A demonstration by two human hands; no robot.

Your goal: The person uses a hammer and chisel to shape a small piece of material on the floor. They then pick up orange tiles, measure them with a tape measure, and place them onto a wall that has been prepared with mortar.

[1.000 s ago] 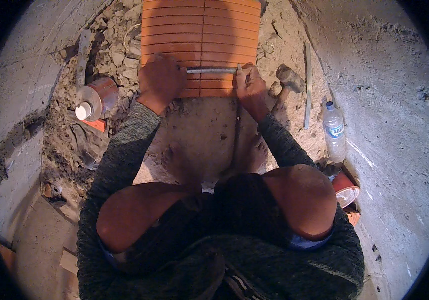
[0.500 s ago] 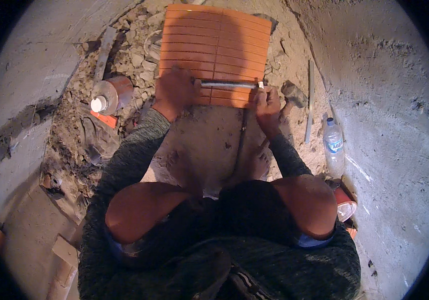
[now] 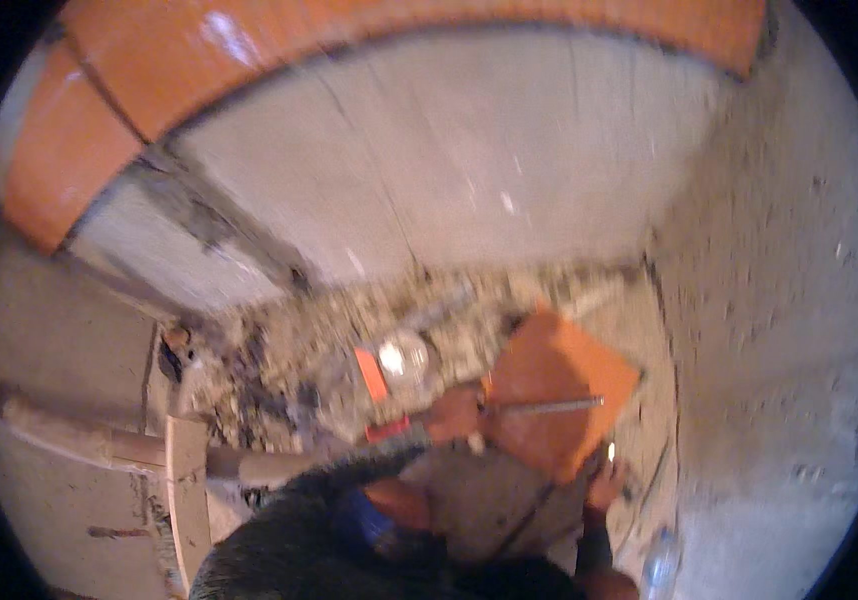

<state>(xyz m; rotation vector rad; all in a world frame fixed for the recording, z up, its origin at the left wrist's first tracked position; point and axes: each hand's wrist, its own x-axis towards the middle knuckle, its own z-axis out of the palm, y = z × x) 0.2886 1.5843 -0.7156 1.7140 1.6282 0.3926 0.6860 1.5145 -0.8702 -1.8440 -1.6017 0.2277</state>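
An orange tile [image 3: 539,385] lies on the ground in front of me. A straight silver strip [image 3: 554,406] crosses it; whether it is a ruler or a tape blade I cannot tell. My left hand [image 3: 454,412], blurred, is closed at the strip's left end, by the tile's left edge. Beside the tile's lower right edge, my right hand [image 3: 604,485] pinches a small white stick [image 3: 611,452], apart from the strip. A red object [image 3: 387,430] lies by my left wrist.
Rubble surrounds a container with a white cap [image 3: 391,357] and an orange piece [image 3: 371,375]. A plastic bottle [image 3: 661,565] stands near the right wall [image 3: 789,400]. Pipes [image 3: 79,435] and a board [image 3: 187,490] are at left. Orange tiles [image 3: 349,25] line the far wall's top.
My view has swung left and up, bringing in the far wall and pipes. My right hand has come away from the strip's right end, keeping the white stick.
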